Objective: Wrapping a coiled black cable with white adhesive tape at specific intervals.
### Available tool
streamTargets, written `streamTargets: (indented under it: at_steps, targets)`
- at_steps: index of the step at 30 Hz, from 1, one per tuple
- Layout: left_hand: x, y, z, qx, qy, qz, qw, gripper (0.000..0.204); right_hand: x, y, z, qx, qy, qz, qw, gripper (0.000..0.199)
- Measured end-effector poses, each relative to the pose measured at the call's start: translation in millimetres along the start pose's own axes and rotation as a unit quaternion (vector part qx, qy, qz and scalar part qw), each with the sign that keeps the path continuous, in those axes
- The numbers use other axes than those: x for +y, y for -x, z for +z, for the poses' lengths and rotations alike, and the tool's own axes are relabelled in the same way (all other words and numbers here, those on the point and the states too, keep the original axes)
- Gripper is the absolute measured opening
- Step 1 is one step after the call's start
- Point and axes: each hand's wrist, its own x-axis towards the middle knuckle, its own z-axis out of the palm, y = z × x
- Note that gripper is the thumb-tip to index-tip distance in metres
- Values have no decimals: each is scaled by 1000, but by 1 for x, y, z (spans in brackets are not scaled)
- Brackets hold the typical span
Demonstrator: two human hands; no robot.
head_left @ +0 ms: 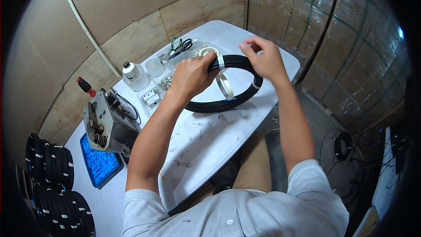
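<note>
A large coil of black cable [239, 102] is held tilted over the white table, with pale tape bands [221, 61] around it. My left hand [193, 75] is closed on the coil's upper left side, right beside one band. At the coil's upper right is my right hand [265, 59], its fingers bent and thumb and fingertips drawn together; anything between them is too small to make out. Through the coil's opening shows a cream tape roll [226, 88]. Another tape roll [208, 52] lies just beyond my left hand.
Left on the white table [197, 142] stand a metal machine [107, 120], a blue-filled tray [100, 160], a bottle [133, 75], scissors [184, 47] and small-parts boxes [151, 98]. Stacked black coils [61, 208] sit lower left. Wrapped cartons [351, 57] rise at right.
</note>
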Motion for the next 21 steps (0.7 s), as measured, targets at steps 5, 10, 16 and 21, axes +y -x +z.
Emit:
streamTargets:
  at_steps: [5, 10, 16, 21]
  targets:
    - [4, -2, 6, 0, 0, 20, 1000, 30, 17, -70, 16, -442, -155, 152, 870, 41]
    - [1, 3, 3, -1, 26, 20, 999, 30, 5, -76, 37, -573, -202, 176, 775, 41]
    - [1, 3, 7, 4, 6, 19, 1000, 31, 19, -79, 43, -534, -257, 154, 791, 38]
    - [5, -1, 2, 9, 14, 15, 1000, 30, 18, -75, 32, -476, -252, 158, 828, 34]
